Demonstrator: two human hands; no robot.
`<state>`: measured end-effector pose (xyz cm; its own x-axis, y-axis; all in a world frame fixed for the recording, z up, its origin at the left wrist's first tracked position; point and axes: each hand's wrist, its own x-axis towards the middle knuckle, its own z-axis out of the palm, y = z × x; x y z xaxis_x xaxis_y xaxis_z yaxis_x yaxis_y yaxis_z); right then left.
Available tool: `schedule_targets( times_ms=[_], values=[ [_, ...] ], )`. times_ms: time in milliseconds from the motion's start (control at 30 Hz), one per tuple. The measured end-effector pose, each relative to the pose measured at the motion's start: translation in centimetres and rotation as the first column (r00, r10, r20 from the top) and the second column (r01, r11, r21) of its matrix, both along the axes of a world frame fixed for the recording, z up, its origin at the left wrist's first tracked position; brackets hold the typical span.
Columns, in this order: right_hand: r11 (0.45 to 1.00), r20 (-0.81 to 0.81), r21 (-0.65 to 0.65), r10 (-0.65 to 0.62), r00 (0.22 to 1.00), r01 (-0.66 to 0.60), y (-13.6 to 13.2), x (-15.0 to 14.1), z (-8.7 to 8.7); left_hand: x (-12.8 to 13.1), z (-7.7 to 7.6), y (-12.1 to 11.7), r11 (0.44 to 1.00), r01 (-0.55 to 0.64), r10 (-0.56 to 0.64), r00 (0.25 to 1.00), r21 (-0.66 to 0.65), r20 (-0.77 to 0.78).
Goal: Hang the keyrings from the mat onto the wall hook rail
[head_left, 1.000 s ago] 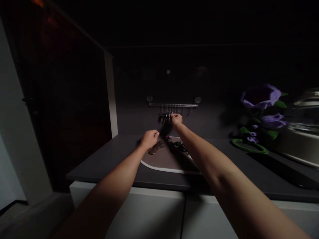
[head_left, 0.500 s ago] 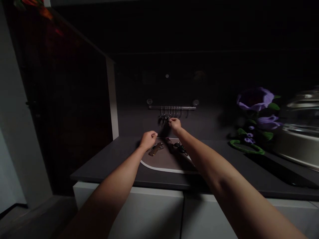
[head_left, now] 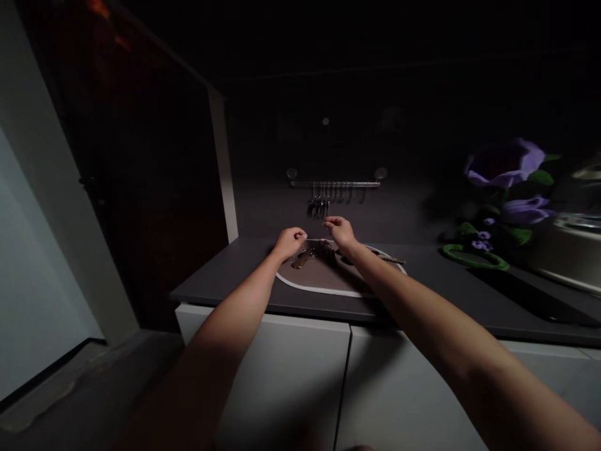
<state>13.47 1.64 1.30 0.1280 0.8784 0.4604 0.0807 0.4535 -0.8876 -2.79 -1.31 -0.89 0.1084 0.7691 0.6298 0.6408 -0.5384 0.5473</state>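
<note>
We've got both hands low over the cutting mat point(head_left: 331, 280), a rounded mat with a white rim, on the dark counter point(head_left: 225, 282). The left hand point(head_left: 290, 243) is curled into a loose fist just above a brass-coloured key fob point(head_left: 303, 258), and we see nothing in its grip. The right hand point(head_left: 340, 232) is nearest a small dark key bunch point(head_left: 325, 252) on the mat. Its fingers point(head_left: 332, 221) are pinched together but not touching the bunch. Its grip can't be read from here: anything small in there would be hidden.

Keys point(head_left: 318, 207) hang in a cluster from the hooks of a metal wall rail point(head_left: 334, 184), well above both hands. A long slim key point(head_left: 389, 258) lies at the right rim of the mat, pointing out over the counter.

Risks: the slim key is the loose one, since a forearm pass could knock it off the mat. Low light hides the key bunch's detail, so a bad pinch could drag the fob along with it. Reaching up could swing the hanging keys against each other.

Edges: the counter's front edge sits right above the white cabinet doors point(head_left: 286, 369). There is wall space between the mat and the rail. On the right, plastic purple flowers point(head_left: 504, 164) and a steel pot point(head_left: 568, 250) limit a wide sweep.
</note>
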Motion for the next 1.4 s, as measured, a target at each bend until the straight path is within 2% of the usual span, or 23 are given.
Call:
schedule_targets(
  times_ms=[133, 233, 300, 400, 500, 700, 867, 1133, 1300, 1400],
  values=[
    [1.0, 0.126, -0.002, 0.028, 0.992, -0.028, -1.7, 0.2, -1.5, 0.0, -0.1, -0.3, 0.999, 0.026, -0.027, 0.999, -0.032, -0.036],
    [0.998, 0.289, 0.058, -0.006, 0.957, -0.012, -2.4, 0.5, -2.5, 0.2, -0.3, -0.3, 0.997, 0.04, -0.045, 0.995, -0.063, -0.094],
    [0.993, 0.435, 0.115, -0.055, 0.899, 0.005, -2.8, 0.8, -2.9, 0.3, -0.4, -0.3, 0.996, 0.036, -0.047, 0.989, -0.082, -0.138],
    [0.982, 0.647, 0.188, -0.102, 0.756, -0.028, -3.0, 1.0, -3.1, 0.3, -0.7, -0.1, 0.996, 0.031, -0.049, 0.976, -0.084, -0.212],
    [0.978, 0.761, 0.204, -0.124, 0.637, -0.052, -2.9, 1.1, -3.1, 0.4, -1.1, 0.3, 0.997, 0.032, -0.05, 0.959, -0.071, -0.279],
    [0.981, 0.82, 0.192, -0.139, 0.555, -0.039, -2.3, 1.0, -3.2, 0.6, -1.5, 0.8, 0.992, 0.047, -0.084, 0.944, -0.12, -0.32],
    [0.981, 0.856, 0.19, -0.155, 0.493, -0.022, -2.0, 0.9, -3.1, 0.7, -1.4, 0.7, 0.958, 0.08, -0.136, 0.972, -0.274, -0.193],
    [0.983, 0.866, 0.183, -0.161, 0.473, 0.0, -2.2, 0.7, -2.8, 0.6, -0.9, 0.5, 0.922, 0.111, -0.116, 0.993, -0.371, 0.008],
    [0.987, 0.897, 0.158, -0.149, 0.416, 0.013, -2.8, 0.7, -2.5, 0.6, -0.5, 0.4, 0.881, 0.236, -0.144, 0.959, -0.409, 0.242],
    [0.988, 0.9, 0.154, -0.144, 0.411, 0.01, -3.0, 0.7, -2.3, 0.5, -0.3, 0.3, 0.86, 0.296, -0.157, 0.928, -0.416, 0.337]
  ],
)
